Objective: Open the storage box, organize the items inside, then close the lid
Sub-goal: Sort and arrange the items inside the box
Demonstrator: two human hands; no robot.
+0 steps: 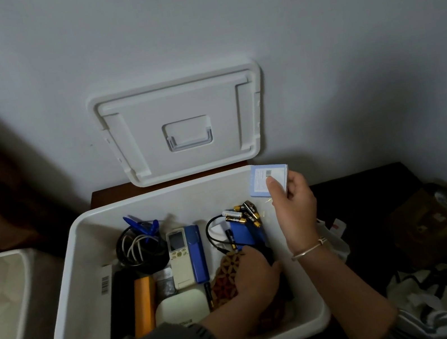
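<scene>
right hand (293, 205) pinches a blue packet (265, 181) over the bin (191, 197). left hand (254, 275) covers a patterned mat (226, 274) near batteries (241, 215), grip unclear.

The box (191, 198) and lid (176, 109) are smooth white plastic, faintly glossy. The carton (260, 184) looks matt card. The bracelet (309, 250) is shiny metal; the batteries (243, 215) gleam.

Dim, heavily shadowed wide-angle view
</scene>
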